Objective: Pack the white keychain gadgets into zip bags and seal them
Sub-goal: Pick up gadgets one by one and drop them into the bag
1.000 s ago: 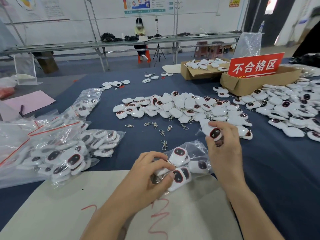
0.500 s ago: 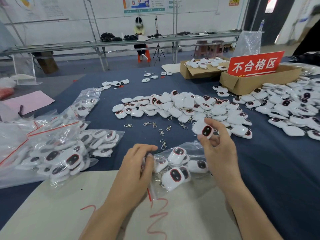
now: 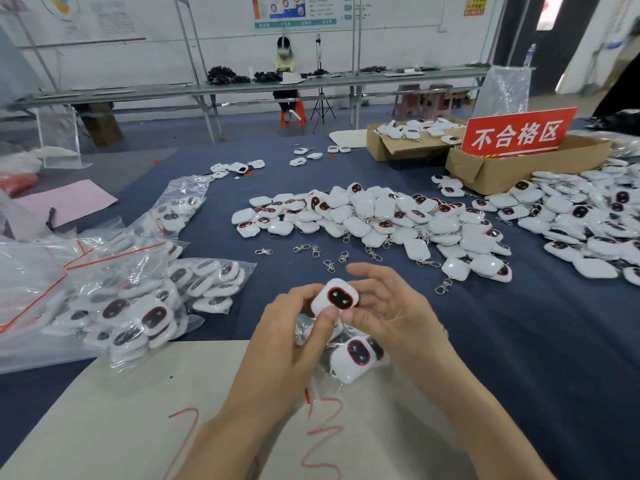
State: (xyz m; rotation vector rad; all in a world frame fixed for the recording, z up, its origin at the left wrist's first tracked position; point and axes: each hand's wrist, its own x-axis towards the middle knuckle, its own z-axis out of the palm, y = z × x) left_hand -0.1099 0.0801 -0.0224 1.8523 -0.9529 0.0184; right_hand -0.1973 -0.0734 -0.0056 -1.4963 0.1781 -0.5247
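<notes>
Gadget [image 3: 337, 297] now moved nearer, above the zip bag [image 3: 341, 370], our left hand [image 3: 287, 344] and right hand [image 3: 394, 320] together, both pinching it

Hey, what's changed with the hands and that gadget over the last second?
The right hand carried the white gadget from beside the loose pile back toward the person, over the zip bag. The left hand rose from the bag and now pinches the gadget too. The pile, filled bags and cardboard boxes stayed put.
</notes>
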